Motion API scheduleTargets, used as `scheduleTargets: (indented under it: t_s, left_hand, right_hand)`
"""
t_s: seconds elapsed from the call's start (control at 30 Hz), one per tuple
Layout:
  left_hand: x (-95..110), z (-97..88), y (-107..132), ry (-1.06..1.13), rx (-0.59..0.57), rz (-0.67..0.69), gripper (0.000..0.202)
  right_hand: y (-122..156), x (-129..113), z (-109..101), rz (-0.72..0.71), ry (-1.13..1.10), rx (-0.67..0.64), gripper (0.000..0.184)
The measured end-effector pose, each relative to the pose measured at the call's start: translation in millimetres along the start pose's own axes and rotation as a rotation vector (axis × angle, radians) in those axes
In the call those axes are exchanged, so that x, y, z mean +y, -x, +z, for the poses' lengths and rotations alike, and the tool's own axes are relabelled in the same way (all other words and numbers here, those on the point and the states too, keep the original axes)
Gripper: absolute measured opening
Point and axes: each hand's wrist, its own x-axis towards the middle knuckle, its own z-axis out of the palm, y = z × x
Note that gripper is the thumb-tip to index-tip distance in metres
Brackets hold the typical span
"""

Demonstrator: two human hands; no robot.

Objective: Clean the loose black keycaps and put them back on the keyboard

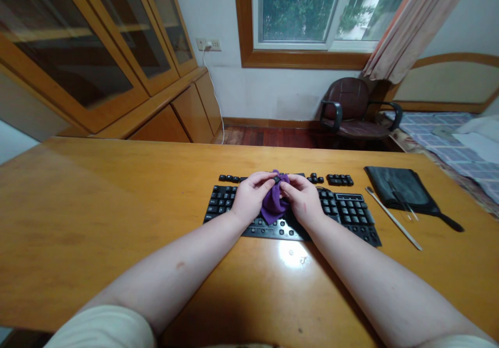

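Our left hand (pixel 251 195) and right hand (pixel 306 197) meet at the fingertips over the middle of the keyboard, both pinching. The right thumb and fingers grip a bunched purple cloth (pixel 275 208), whose loose end hangs toward us. The left thumb and fingers close on a small dark piece (pixel 276 179) at the cloth's upper edge; we take it for a keycap, but the fingers hide too much to be sure.

Directly beneath lies the keyboard (pixel 286 228), flat, its long axis running left to right across our front, the right end seeming slightly nearer us. Neither hand is clearly closer: the left covers part of it left of the middle, the right part of it right of the middle. Below the cloth, along the near edge, several positions show bare switches without caps.

Just beyond the far edge, loose keycaps stand in a row parallel to that long axis: one group (pixel 228 178) on the left hand's side, another (pixel 340 179) on the right hand's side, with more partly hidden between.

Farther right on the table (pixel 117 197), nearer the right hand, a white-handled brush (pixel 393 218) lies slantwise beside a black pouch (pixel 405 186), with a thin wire tool (pixel 407 202) across the pouch's near edge. Past the table stand a chair (pixel 346 101) and a bed (pixel 440 135).
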Motion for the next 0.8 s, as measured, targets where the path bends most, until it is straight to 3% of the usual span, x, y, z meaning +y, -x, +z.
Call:
scheduleTargets:
  t_s: [0.17, 0.37, 0.57, 0.8]
  left_hand:
    - [6, 0.1, 1, -0.06, 0.0, 0.048, 0.021]
    - [2, 1.9, 0, 0.103, 0.005, -0.078, 0.035]
    - [0, -0.4, 0, -0.095, 0.077, 0.051, 0.013]
    - [-2, -0.1, 3, -0.062, 0.067, -0.022, 0.012]
  right_hand:
    - [0, 0, 0, -0.011, 0.026, -0.013, 0.023]
    - [-5, 8, -4, -0.007, -0.014, -0.006, 0.027]
    - [-2, 2, -3, -0.03, 0.059, -0.116, 0.027]
    - [-3, -2, -6, -0.142, 0.213, -0.071, 0.009]
